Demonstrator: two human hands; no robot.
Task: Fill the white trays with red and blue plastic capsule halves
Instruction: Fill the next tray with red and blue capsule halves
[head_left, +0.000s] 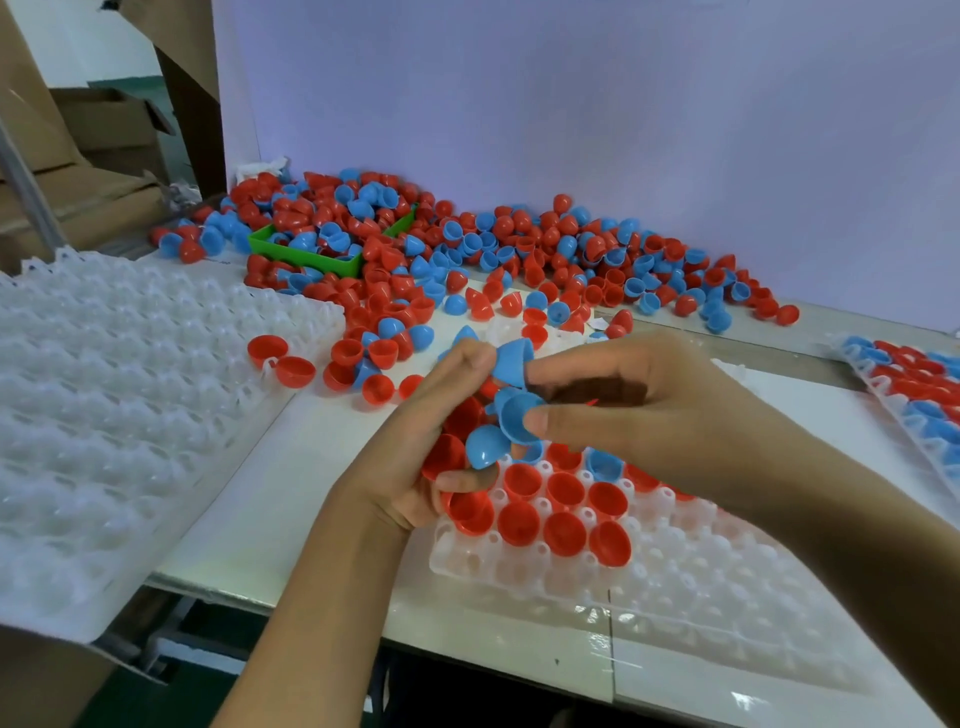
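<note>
Pinching glossy blue capsule halves (519, 423), right hand (639, 410) meets left hand (415, 457) cradling red halves (457, 441).

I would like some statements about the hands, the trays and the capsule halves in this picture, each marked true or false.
1. The left hand holds several capsule halves at once. True.
2. The right hand pinches a red half. False: it pinches a blue half.
3. The tray under the hands is completely filled. False: only its far rows hold halves; the near pockets are bare.
4. A green bin sits in the loose pile at the back. True.
5. The trays at the left are full of blue halves. False: they hold only two red halves, near their right edge.
6. A filled tray lies at the right edge. True.
</note>
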